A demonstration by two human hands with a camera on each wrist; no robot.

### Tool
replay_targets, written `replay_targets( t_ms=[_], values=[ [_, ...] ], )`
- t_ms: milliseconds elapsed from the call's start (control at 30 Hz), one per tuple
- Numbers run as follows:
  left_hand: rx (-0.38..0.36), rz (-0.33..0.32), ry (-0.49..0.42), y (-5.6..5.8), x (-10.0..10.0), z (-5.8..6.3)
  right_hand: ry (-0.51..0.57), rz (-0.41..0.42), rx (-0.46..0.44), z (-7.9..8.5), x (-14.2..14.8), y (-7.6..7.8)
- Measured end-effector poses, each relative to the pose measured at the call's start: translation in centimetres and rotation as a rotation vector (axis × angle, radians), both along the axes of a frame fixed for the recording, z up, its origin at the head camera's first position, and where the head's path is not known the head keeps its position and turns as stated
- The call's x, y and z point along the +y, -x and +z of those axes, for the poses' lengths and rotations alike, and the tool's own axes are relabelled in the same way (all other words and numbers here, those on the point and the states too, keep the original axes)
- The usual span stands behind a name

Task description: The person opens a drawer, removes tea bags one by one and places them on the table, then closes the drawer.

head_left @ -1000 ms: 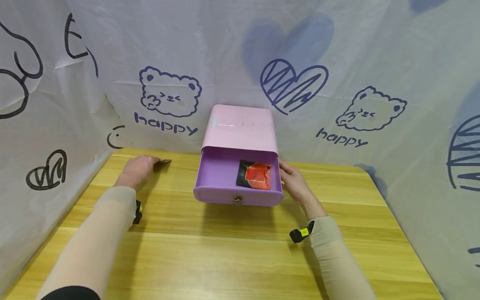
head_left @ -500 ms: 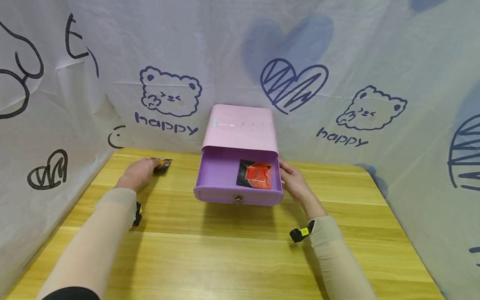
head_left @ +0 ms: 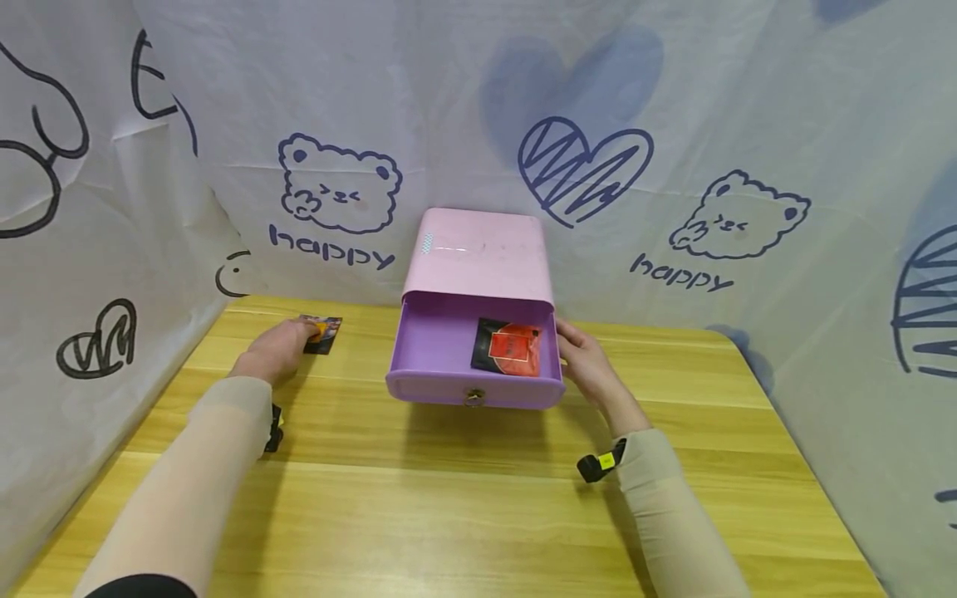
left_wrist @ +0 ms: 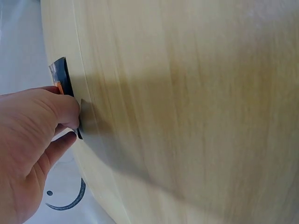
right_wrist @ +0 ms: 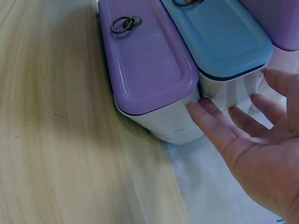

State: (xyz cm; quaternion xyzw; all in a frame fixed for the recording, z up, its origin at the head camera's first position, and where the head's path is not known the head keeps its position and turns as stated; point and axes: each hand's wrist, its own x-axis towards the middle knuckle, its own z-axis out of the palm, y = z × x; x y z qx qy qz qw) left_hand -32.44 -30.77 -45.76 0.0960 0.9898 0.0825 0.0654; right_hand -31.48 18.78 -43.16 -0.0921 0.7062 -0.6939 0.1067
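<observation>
At the table's left rear, my left hand (head_left: 277, 345) pinches a small dark sachet (head_left: 326, 336) with an orange patch. In the left wrist view the sachet (left_wrist: 64, 77) shows at the thumb and fingertips, partly covered by them, close to the tabletop. A pink drawer cabinet (head_left: 482, 253) stands at the back middle, its purple top drawer (head_left: 429, 336) pulled out. Inside that drawer lies a red and black sachet (head_left: 508, 347). My right hand (head_left: 591, 365) rests with extended fingers against the cabinet's right side, as the right hand (right_wrist: 261, 135) also shows in the right wrist view.
Below the pulled-out drawer sit a blue drawer (right_wrist: 229, 37) and a lower purple drawer (right_wrist: 149, 60), both closed, with ring pulls. A white cloth (head_left: 463, 100) with drawings hangs behind and beside the wooden table (head_left: 449, 515).
The dark sachet has turned from nearly edge-on to flatter, so its printed face shows more. My left hand has lowered slightly. The right hand and the cabinet have stayed in place.
</observation>
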Motion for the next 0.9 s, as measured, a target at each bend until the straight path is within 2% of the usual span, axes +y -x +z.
replay_targets(
  t_ms=[233,467,667,900],
  values=[
    [0.000,0.000,-0.020,-0.1,-0.2,0.0,-0.020,0.009,0.008,-0.2,0.0,0.1],
    [0.001,0.049,-0.169,0.1,-0.3,0.8,-0.023,0.000,0.004,-0.2,0.0,0.1],
    [0.103,0.048,-0.247,0.1,0.2,1.7,-0.029,0.005,-0.002,-0.2,0.0,0.1],
    [0.236,0.075,-0.346,-2.0,2.0,3.5,-0.011,0.013,0.026,-0.4,0.1,0.2]
  ],
)
